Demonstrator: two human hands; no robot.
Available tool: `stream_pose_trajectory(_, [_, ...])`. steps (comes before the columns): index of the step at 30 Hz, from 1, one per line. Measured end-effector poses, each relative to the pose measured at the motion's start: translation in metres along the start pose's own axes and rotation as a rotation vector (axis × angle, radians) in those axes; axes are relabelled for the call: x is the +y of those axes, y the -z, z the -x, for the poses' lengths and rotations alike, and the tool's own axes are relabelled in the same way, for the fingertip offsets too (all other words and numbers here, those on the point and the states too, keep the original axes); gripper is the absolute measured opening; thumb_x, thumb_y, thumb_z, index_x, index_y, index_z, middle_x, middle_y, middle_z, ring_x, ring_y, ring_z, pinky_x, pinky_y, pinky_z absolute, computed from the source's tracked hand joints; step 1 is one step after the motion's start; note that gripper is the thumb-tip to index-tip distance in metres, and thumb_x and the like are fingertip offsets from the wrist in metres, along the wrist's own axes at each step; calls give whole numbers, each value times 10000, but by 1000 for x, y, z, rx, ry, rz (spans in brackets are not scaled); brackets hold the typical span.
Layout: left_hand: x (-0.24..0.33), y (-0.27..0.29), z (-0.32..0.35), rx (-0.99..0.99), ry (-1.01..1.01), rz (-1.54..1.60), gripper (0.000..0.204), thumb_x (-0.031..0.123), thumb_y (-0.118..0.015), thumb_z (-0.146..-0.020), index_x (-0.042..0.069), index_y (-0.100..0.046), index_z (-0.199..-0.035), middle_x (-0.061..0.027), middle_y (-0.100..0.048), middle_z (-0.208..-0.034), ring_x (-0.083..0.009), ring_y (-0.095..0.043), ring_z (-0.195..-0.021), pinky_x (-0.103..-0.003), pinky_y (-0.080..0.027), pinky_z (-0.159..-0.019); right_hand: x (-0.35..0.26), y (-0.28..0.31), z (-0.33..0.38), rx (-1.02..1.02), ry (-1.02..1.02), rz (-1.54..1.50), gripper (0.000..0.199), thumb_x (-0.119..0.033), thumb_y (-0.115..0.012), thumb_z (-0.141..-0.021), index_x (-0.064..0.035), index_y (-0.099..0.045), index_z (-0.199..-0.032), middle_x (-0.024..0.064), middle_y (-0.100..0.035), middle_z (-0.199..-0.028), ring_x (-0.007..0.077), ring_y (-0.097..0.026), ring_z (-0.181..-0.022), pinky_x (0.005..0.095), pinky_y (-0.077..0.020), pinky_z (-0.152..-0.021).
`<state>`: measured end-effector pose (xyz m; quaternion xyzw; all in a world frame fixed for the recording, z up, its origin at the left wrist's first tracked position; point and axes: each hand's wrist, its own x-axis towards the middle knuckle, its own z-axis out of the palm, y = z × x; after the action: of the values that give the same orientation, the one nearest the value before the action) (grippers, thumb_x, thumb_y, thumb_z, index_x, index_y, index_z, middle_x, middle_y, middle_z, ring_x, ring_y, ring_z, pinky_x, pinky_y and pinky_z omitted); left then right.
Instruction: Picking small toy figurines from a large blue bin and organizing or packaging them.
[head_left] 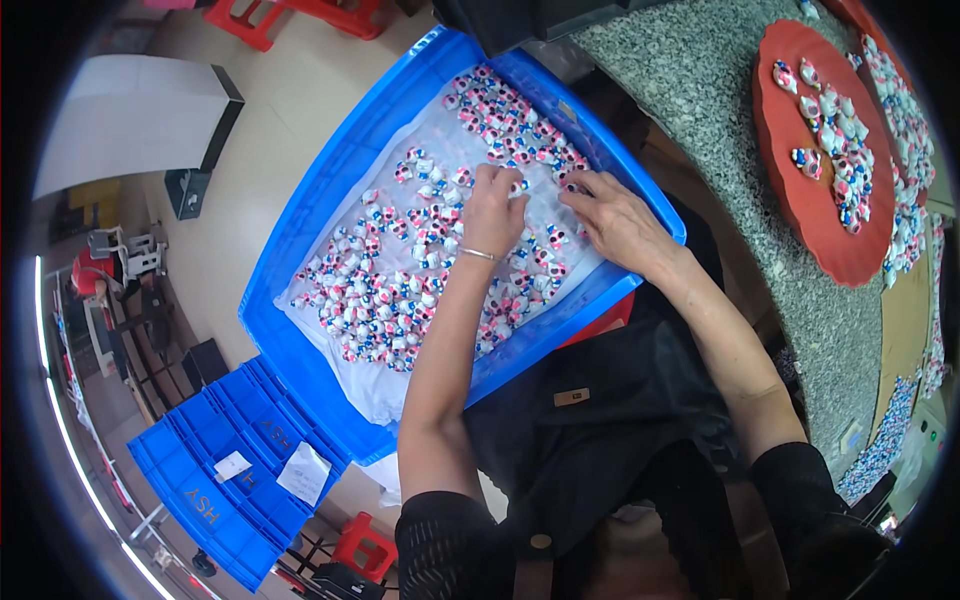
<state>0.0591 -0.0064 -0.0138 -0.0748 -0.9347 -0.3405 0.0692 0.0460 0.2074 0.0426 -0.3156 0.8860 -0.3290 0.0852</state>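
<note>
While I bend over the blue tray (345, 165), both of my hands are above the white liner (365, 395) which covers its bottom. On this liner lie very many small figures (380, 310), white with pink and blue; the thickest heap is in the lower left part of the tray, and another band lies along its upper right wall.

My left hand (493, 215) (it has a thin bracelet (478, 254) at the wrist) is over the right half of the tray. Its fingers are bent and narrow together, and one figure is just beside their tips, but I cannot tell if they hold it. My right hand (620, 215) is at the right wall of the tray, near the left one. Its thumb and forefinger are close to each other with a figure at the tips; whether it is pinched or only touched, I also cannot tell.

To the right of the tray is a grey speckled counter (690, 110), where a red plate (800, 215) with wavy rim carries more such figures. At the tray's lower left stands another blue plastic container (180, 445), with two white papers (305, 473) on it.
</note>
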Motion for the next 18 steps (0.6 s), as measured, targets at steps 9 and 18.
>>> stream_pose_trajectory(9, [-9, -24, -5, 66, -16, -62, 346, -2, -699, -758, 49, -612, -1088, -165, -508, -1054, -256, -630, -725, -352, -532, -636, 5, -3, 0, 18, 11, 12, 318, -15, -638, -795, -28, -642, -1112, 134, -537, -1268, 328, -548, -1131, 400, -474, -948])
stream_pose_trajectory(18, [19, 13, 5, -54, -123, 14, 233, 42, -711, -707, 68, -625, -922, -115, -576, -939, -311, -588, -841, -401, -493, -717, -6, 9, 2, 175, 44, -77, 251, -18, -629, -819, -15, -661, -1068, 138, -591, -1183, 318, -597, -1068, 383, -501, -899])
